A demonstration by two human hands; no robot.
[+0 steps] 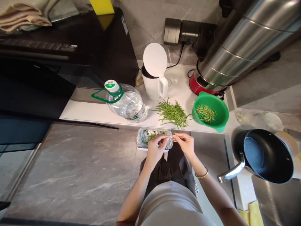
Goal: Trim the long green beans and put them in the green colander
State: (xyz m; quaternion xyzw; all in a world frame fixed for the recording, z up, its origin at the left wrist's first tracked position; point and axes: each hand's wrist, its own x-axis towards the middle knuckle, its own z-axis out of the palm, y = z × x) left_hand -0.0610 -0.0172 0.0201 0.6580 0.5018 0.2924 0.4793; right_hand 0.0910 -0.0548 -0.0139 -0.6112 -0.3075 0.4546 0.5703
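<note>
Over the small bin (141,142), our left hand (157,147) and right hand (185,144) pinch at the fingertips, we can't tell on what. Looks like some green stems (205,113) are done in the colander (221,108) at right, but the bigger pile (172,113) on the counter (91,110) is still to go.

Left hand (157,146) and right hand (185,144) nearly meet by a lined bin (140,140); from them, green stems (172,113) lie at twelve o'clock, green colander (221,113) at two.
</note>
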